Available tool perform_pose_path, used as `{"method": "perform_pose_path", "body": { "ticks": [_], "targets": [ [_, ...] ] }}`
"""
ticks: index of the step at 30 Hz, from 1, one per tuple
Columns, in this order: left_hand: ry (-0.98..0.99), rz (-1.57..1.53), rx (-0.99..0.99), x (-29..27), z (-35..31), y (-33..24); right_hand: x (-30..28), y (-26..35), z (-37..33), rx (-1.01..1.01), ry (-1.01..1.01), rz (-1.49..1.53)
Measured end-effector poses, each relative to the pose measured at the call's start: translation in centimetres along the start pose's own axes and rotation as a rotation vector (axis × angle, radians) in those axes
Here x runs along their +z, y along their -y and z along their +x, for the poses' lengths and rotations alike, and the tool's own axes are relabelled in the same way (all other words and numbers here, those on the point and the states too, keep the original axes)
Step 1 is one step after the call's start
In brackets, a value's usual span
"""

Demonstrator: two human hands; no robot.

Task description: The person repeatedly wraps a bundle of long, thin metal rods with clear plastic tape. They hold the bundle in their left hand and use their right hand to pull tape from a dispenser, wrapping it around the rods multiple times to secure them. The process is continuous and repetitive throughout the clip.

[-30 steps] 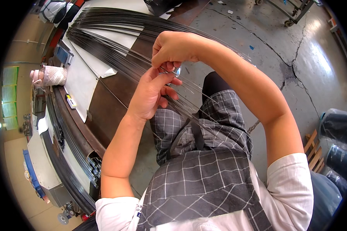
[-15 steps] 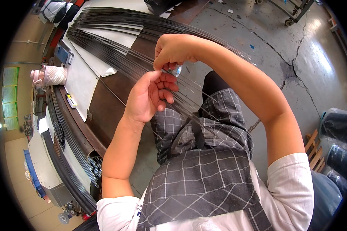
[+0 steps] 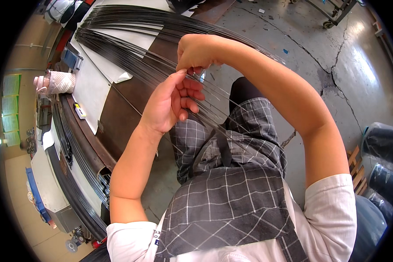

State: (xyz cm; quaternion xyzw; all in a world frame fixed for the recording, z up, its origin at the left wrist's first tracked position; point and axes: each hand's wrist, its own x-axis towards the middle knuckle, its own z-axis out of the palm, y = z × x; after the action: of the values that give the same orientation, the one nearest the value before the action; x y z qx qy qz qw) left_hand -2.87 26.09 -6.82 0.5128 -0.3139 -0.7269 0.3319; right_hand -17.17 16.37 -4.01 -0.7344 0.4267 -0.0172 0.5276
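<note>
A bundle of thin dark rods [image 3: 118, 46] fans out from the far left of the table toward me. Its near ends pass my hands and reach over my lap. My left hand [image 3: 174, 102] is palm-up under some of these rods, fingers loosely curled and thumb raised in a pinch. Bent over from the right, my right hand [image 3: 198, 52] has its fingers closed, their tips meeting the left thumb at the rods. What exactly lies between the fingertips is mostly hidden. A small shiny clear piece [image 3: 202, 77] shows just below the right fingers.
White paper [image 3: 94, 96] covers part of the brown table [image 3: 122, 105]. A pink-and-white cup [image 3: 61, 83], a yellow-and-white cutter [image 3: 79, 111] and a blue-grey box [image 3: 72, 59] are at the left. More rods [image 3: 85, 163] lie on a lower shelf. A wheeled cart [image 3: 332, 17] stands far right.
Both hands have risen slightly, still together at the rods. The grip looks the same.
</note>
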Motion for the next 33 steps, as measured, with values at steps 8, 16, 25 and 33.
{"method": "perform_pose_path", "body": {
  "ticks": [8, 16, 25, 33],
  "targets": [
    [-0.036, 0.064, -0.007, 0.4, -0.1, -0.2, 0.1, -1.1, 1.3, -0.064, 0.010, 0.059],
    [0.022, -0.081, -0.005, 0.1, -0.4, 0.0, -0.4, -1.8, 1.6, -0.104, 0.121, 0.291],
    [0.032, -0.142, 0.044, 0.3, -0.5, 0.3, -0.1, -2.4, 1.6, -0.156, 0.329, 0.588],
    [-0.061, -0.396, 0.073, 2.1, -0.3, 0.8, -0.1, -2.5, 1.5, -0.200, 0.241, 0.623]
  ]
}}
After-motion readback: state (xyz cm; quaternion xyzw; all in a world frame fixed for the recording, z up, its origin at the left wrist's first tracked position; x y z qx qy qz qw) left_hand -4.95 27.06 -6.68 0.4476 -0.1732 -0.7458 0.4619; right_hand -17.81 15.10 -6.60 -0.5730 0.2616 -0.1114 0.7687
